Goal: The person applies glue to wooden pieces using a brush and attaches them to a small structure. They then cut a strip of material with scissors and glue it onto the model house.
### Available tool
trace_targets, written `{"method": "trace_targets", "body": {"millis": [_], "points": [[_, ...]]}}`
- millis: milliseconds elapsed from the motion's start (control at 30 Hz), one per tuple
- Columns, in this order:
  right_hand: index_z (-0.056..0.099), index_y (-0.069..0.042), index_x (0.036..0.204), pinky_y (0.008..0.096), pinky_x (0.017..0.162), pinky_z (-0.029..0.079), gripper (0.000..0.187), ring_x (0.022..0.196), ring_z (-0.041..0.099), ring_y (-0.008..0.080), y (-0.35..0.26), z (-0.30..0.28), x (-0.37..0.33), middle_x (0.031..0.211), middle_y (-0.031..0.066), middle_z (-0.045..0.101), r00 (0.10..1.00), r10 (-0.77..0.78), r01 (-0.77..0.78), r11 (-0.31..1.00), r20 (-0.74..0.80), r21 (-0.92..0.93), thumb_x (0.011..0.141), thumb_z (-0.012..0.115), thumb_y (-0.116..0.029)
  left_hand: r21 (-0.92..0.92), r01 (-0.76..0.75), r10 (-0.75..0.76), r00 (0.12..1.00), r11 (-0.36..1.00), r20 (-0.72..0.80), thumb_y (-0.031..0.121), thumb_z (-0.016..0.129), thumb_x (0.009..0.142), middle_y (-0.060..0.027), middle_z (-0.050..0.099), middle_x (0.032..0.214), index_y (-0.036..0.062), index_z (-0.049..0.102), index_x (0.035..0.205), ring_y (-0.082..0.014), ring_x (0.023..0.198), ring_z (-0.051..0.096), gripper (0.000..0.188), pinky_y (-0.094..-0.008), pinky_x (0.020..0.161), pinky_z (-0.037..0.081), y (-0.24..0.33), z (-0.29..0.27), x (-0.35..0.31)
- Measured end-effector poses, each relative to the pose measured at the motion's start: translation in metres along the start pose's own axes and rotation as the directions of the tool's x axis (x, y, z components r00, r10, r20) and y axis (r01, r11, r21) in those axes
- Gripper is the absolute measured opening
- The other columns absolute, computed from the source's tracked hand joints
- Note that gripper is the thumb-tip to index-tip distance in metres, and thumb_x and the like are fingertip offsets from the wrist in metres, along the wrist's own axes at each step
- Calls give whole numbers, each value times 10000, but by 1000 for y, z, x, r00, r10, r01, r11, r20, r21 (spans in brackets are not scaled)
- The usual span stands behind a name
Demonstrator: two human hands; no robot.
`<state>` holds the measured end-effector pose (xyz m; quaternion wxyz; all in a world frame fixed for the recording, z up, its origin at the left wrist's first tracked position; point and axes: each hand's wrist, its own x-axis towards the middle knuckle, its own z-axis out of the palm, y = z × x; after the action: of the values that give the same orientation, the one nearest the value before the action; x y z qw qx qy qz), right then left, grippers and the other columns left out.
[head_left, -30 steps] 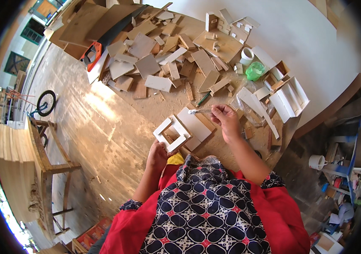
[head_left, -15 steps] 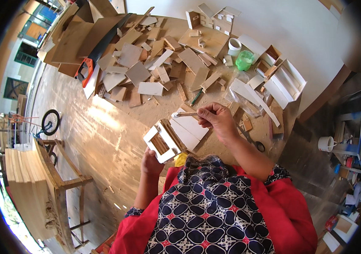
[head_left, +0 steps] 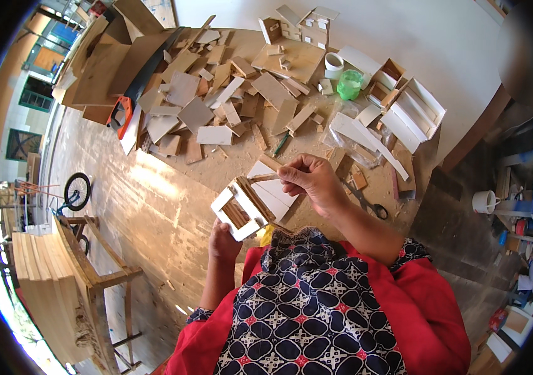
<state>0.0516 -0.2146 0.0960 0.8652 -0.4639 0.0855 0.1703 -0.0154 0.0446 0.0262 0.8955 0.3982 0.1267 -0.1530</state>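
We pinched a thin stick (head_left: 264, 178) in our right fingers (head_left: 294, 177) beside the white-faced wooden frame (head_left: 252, 227) our left fingers (head_left: 221, 230) gripped

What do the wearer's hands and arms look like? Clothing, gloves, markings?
The left hand and right hand look bare, no gloves visible. Forearms uncovered. Red sleeves end in dark navy cuffs with a white-and-red pattern. No cables seen.

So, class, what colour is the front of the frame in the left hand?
The frame has a white front, seen best in the head view.
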Motion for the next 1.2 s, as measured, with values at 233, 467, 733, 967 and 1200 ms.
{"method": "trace_targets", "body": {"millis": [233, 467, 733, 967, 1200], "points": [[624, -48, 852, 203, 567, 528, 238, 613, 619, 79, -10, -6, -8, 735, 30, 639, 1000, 3, -3, 999, -12, 46, 826, 740, -254, -86, 16, -16, 1000, 996, 9, 278, 652, 731, -144, 572, 1211, -20, 413, 1312, -274, 1078, 601, 695, -411, 908, 512, 1, 6, 0], [614, -52, 861, 220, 570, 521, 229, 644, 630, 92, -8, -11, -7, 766, 37, 646, 999, 10, -6, 996, -41, 90, 844, 722, -253, -82, 29, -32, 999, 996, -34, 399, 657, 691, -110, 624, 1099, 66, 511, 1265, -294, 972, 620, 679, -391, 828, 512, 3, 8, -1], [608, -68, 866, 200, 556, 498, 214, 634, 618, 81, -11, -24, -3, 761, 28, 646, 997, -20, 30, 989, -75, 142, 841, 725, -245, -98, -22, 21, 1000, 995, -7, 435, 632, 727, -105, 603, 1155, 89, 493, 1297, -297, 1006, 607, 681, -404, 836, 506, 4, 10, 6], [630, -72, 842, 193, 566, 467, 154, 606, 571, 63, -75, -88, 11, 736, 5, 642, 792, -485, 460, 874, -371, -159, 838, 721, -196, -27, -15, 16, 1000, 1000, 23, 416, 602, 735, -83, 602, 1181, 105, 464, 1333, -293, 1042, 599, 689, -398, 812, 511, 14, 8, 22], [668, -69, 794, 330, 576, 496, 140, 611, 630, 205, -122, -149, 71, 713, 83, 654, 549, -833, 167, 198, -75, -966, 767, 727, -194, -26, 4, -5, 1000, 1000, -18, 402, 598, 713, -73, 584, 1152, 126, 504, 1282, -299, 1024, 585, 640, -405, 797, 501, 27, 32, 33]]}}
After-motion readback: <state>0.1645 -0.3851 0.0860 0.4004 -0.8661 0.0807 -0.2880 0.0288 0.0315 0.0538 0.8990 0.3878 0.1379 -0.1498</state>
